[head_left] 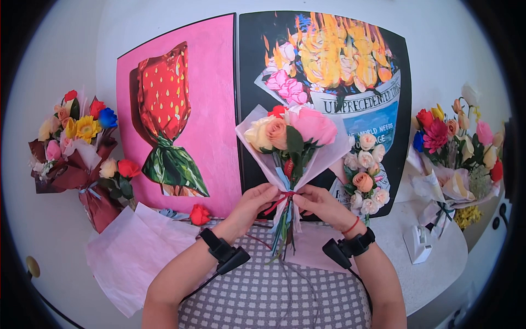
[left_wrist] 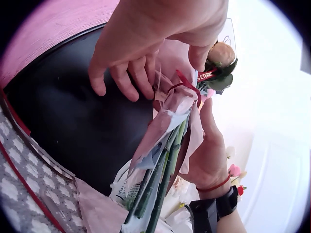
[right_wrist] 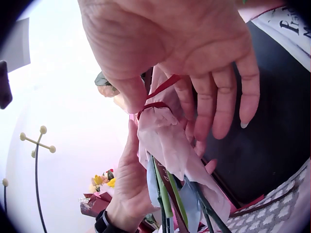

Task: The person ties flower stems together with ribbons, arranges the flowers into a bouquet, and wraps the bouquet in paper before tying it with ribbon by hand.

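Observation:
A wrapped flower bouquet [head_left: 293, 159] stands upright in front of me, with pink, peach and cream roses above pale pink paper. A thin red ribbon [head_left: 286, 196] goes round its narrow neck, also visible as a red ribbon [right_wrist: 156, 105] in the right wrist view. From the left, my left hand [head_left: 255, 202] pinches the ribbon with thumb and fingers at the neck. My right hand [head_left: 326, 205] does the same from the right, its other fingers spread behind the paper. Green stems [left_wrist: 163, 170] and pale blue strips hang below the tie.
Pink paper sheets [head_left: 145, 252] lie left on the checked cloth [head_left: 246, 296], near a red rose [head_left: 199, 214]. Finished bouquets stand at the left [head_left: 82, 148] and right [head_left: 457, 148]. A white tape dispenser [head_left: 418, 245] sits on the right. Two paintings lean behind.

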Available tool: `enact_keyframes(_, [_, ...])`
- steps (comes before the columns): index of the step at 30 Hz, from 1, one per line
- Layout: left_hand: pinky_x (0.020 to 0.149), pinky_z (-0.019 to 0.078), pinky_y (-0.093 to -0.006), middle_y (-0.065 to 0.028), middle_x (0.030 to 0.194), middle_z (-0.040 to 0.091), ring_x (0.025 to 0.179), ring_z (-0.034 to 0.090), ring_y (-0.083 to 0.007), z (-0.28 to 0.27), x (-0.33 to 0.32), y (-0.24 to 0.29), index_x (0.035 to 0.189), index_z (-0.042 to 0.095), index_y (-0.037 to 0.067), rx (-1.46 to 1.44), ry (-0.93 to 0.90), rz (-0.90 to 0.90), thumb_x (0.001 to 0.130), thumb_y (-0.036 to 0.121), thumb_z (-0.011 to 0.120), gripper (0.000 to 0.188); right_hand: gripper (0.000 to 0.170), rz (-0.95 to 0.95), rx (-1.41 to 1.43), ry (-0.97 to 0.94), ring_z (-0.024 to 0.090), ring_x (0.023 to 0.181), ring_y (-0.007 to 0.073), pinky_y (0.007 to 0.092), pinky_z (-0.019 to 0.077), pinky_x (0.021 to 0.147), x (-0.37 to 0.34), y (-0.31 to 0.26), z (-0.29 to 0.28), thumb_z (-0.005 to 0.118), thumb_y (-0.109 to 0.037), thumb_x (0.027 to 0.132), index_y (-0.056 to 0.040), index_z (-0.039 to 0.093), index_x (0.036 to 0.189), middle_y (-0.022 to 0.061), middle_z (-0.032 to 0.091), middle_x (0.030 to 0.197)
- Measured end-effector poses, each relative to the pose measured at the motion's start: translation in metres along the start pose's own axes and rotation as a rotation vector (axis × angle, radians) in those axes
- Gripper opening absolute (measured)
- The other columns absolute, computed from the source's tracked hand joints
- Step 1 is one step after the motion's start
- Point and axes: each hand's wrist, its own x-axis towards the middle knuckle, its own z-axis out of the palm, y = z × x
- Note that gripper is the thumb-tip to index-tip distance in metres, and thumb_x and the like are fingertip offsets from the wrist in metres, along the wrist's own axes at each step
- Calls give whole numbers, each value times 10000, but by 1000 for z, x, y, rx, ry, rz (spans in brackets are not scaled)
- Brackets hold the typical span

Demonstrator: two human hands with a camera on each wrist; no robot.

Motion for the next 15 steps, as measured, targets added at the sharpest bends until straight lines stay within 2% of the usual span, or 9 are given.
enact_keyframes(4, [844,401,-261,-36,1003,580,915,547,-104,4,5,-7,1105,499,39,30,-52,-6,859,282,538,348,317,-23,9,-25,523,799,83,235,440,719,3,6,3,551,-235,862,21,538,1047,28,580,882])
enact_keyframes(6, [768,438,-243,-32,960,595,850,568,-91,7,5,-7,1112,495,32,89,-1,-8,858,217,549,319,316,-36,5,-18,522,796,81,233,440,714,2,4,3,553,-233,860,19,540,1049,24,578,882])
enact_keyframes(12, [731,444,-225,-32,935,597,818,574,-89,13,-6,6,1071,498,29,-25,67,48,845,192,569,288,320,-96,38,-20,522,767,69,220,435,681,0,4,1,580,-214,840,16,538,1059,28,587,857])
enact_keyframes(13, [704,436,-207,-19,905,593,791,565,-74,10,-4,8,1047,499,33,-3,90,151,840,157,571,252,323,-99,38,-15,524,750,66,216,433,664,1,2,2,590,-207,832,16,538,1061,29,591,839])
enact_keyframes(14, [704,436,-207,-19,905,593,791,565,-74,6,-6,13,1047,499,33,9,93,152,840,157,571,252,323,-110,45,-18,524,750,66,216,433,664,0,2,2,590,-207,832,16,538,1061,29,591,839])
enact_keyframes(15, [727,429,-213,-27,947,586,835,548,-70,-1,-10,22,1066,488,24,140,143,158,833,114,571,263,308,-89,-10,-43,536,782,81,224,441,699,-1,2,-1,575,-182,839,8,531,1077,42,594,864])
